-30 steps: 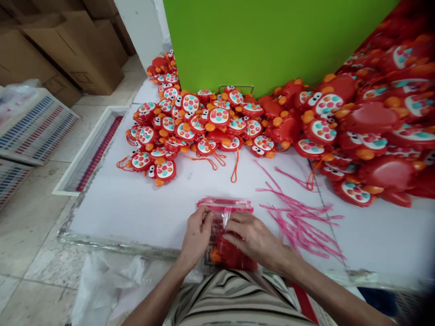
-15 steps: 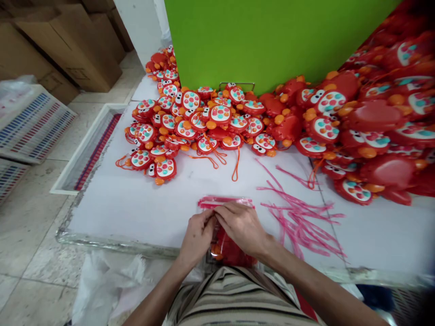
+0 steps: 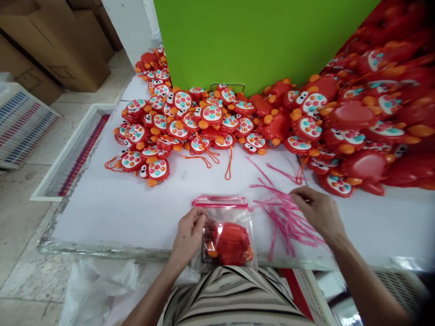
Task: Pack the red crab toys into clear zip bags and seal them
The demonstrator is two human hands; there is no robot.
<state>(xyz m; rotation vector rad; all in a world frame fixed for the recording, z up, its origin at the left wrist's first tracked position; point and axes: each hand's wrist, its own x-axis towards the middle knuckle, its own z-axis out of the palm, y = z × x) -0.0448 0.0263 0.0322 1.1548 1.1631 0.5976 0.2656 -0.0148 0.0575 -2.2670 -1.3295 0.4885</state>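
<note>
A clear zip bag (image 3: 222,213) with a pink top strip lies at the table's front edge, against the striped shirt. Inside it sits a red plastic toy (image 3: 233,244), its plain back facing up and orange parts at its sides. My left hand (image 3: 188,231) is closed, thumb and fingers pinching the bag's left edge below the zip. Off to the right, my right hand (image 3: 319,213) has its fingertips pinched together on the pink plastic strips (image 3: 283,213), which lie in a loose, crossing bunch. How many strips it grips is hidden.
Red toys with white, dotted faces (image 3: 210,113) are heaped along the back and right of the white table (image 3: 91,213). A green panel (image 3: 258,40) rises behind them. At left stand crates (image 3: 25,122) and cardboard boxes (image 3: 64,50).
My right hand has left the bag and moved right to the pink strips. My left hand stays at the bag's edge. The bag and the toy inside now show more fully.
</note>
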